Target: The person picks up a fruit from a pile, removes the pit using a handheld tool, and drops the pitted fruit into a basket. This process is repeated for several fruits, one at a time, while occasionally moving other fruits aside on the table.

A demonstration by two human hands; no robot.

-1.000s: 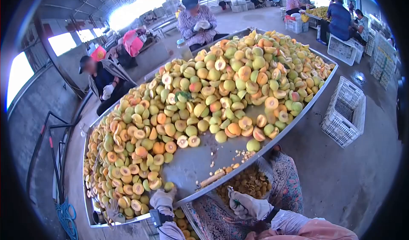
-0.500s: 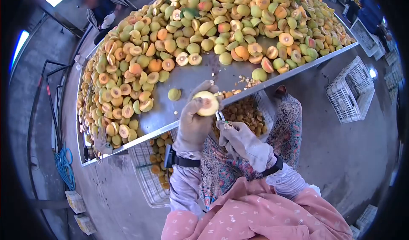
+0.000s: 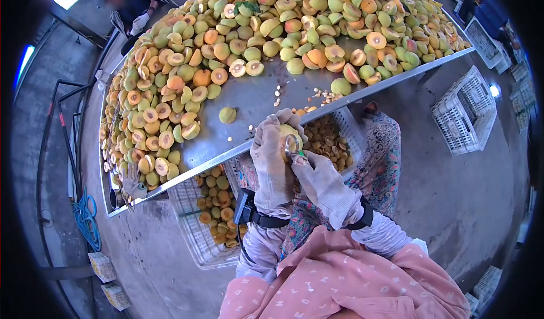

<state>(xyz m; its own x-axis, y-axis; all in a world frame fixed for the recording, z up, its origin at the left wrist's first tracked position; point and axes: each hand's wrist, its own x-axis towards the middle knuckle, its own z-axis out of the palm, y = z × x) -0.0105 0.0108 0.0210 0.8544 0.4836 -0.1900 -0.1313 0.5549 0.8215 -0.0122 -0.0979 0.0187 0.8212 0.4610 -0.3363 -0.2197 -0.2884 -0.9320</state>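
My gloved left hand (image 3: 273,149) is wrapped round a halved peach (image 3: 288,135) at the near edge of the metal table (image 3: 243,144). In my gloved right hand (image 3: 317,174) is a small metal tool (image 3: 292,144), its looped tip against the fruit. Part of the fruit is hidden by my fingers. A large pile of halved peaches (image 3: 249,30) covers the far part of the table. A single greenish peach (image 3: 228,115) sits beyond my left hand, and small pits (image 3: 326,96) lie near the table edge.
Below the table edge are a crate of peach halves (image 3: 195,228) and a second crate (image 3: 350,132). An upturned white crate (image 3: 464,112) stands on the floor at right. A spare glove (image 3: 134,184) lies at the left corner. Other people (image 3: 133,10) are at the far side.
My left hand has turned and closed further over the peach, whose cut face no longer faces up. My right hand has brought the tool up against the fruit.
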